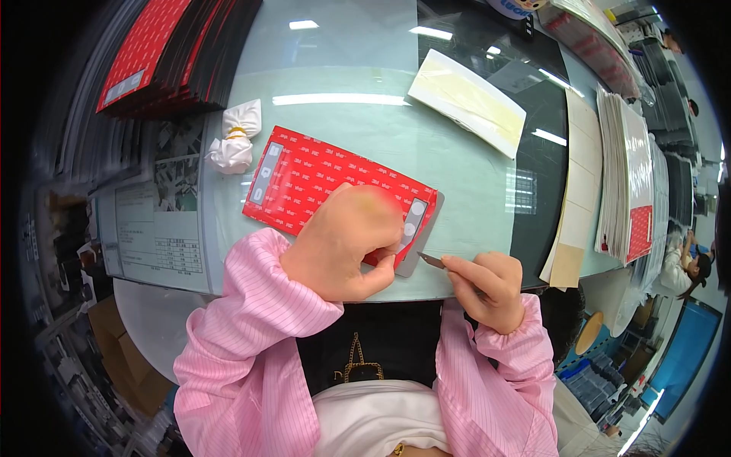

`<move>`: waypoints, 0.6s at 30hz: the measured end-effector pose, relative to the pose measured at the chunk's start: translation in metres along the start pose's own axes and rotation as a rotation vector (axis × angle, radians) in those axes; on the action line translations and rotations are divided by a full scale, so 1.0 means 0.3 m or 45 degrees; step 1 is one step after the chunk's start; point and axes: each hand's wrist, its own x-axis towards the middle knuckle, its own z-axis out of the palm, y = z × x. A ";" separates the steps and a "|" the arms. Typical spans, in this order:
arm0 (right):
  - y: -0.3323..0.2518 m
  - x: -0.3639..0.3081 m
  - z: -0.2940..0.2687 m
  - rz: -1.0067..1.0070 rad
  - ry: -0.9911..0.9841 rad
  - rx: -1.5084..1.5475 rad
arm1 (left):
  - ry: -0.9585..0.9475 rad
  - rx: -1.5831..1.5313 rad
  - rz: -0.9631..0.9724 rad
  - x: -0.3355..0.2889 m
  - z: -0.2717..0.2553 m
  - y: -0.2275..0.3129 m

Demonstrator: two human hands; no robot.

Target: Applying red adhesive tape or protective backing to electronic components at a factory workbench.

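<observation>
A flat rectangular panel with a red printed sheet on its face lies at a slant on the table in front of me. Light grey strips with small shapes mark both ends of the sheet, and a bare grey edge shows along the right side. My left hand bends over the panel's lower right part, thumb and fingers pinched at the sheet's near edge. Exactly what lies between those fingertips is partly hidden. Just right of the panel's near corner, my right hand pinches a small pointed blade, its tip toward the sheet.
A white cloth bundle tied with yellow lies left of the panel. Stacked red-faced panels stand at the far left. Beyond to the right is a pale yellow-white pad; cardboard strips and stacked sheets line the right edge.
</observation>
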 end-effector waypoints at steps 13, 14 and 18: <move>-0.011 0.006 -0.016 0.123 -0.004 0.156 | 0.028 -0.007 0.001 -0.002 0.003 0.001; -0.009 0.001 -0.010 0.125 0.015 0.159 | 0.029 -0.002 0.005 -0.002 0.002 0.000; -0.005 -0.002 0.004 0.085 0.015 0.098 | 0.037 0.007 0.011 -0.002 0.004 -0.001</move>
